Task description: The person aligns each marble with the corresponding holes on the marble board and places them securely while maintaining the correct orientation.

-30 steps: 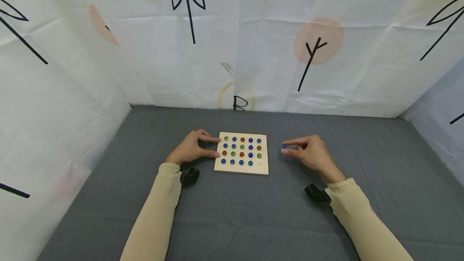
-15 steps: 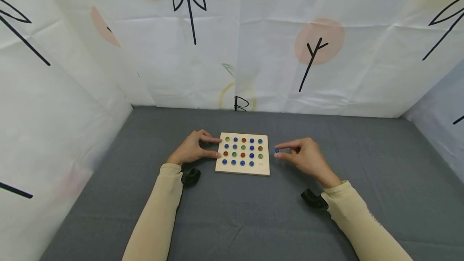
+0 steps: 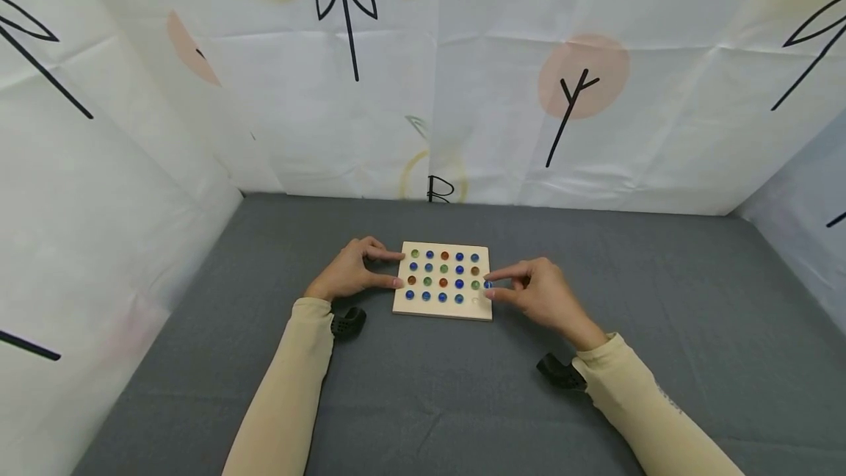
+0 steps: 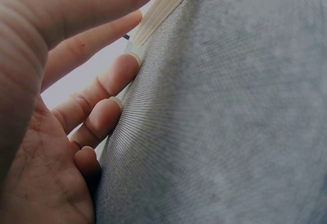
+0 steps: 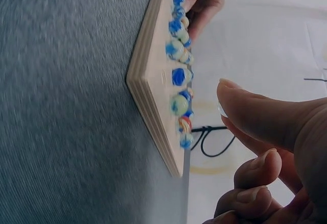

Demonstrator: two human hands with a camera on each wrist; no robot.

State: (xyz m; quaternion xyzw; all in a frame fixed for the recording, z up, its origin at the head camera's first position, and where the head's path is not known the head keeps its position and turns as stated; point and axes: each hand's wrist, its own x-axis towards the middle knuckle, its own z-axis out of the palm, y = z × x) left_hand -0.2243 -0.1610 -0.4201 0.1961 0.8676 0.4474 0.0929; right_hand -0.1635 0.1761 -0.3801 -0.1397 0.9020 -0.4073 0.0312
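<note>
A pale wooden board [image 3: 411, 308] lies on the grey cloth, set with rows of glass marbles [image 3: 443, 269] in blue, green and amber. One bare round hollow [image 3: 475, 300] shows at its near right corner. My left hand [image 3: 346, 268] touches the board's left edge with thumb and forefinger stretched apart; its other fingers bend loosely in the left wrist view. Between thumb and forefinger, my right hand [image 3: 543, 296] pinches a blue marble [image 3: 488, 284] over the board's right edge. In the right wrist view the thumb [image 5: 255, 112] hides most of that marble.
Grey cloth [image 3: 423, 388] covers the table around the board. White printed sheets [image 3: 489, 123] hang behind and along both sides. A black wrist mount [image 3: 560, 372] sits under the right wrist, another [image 3: 347, 322] beside the left.
My right hand has moved left with the blue marble, from well beside the board to over its right edge. The left hand keeps its place at the board's left edge.
</note>
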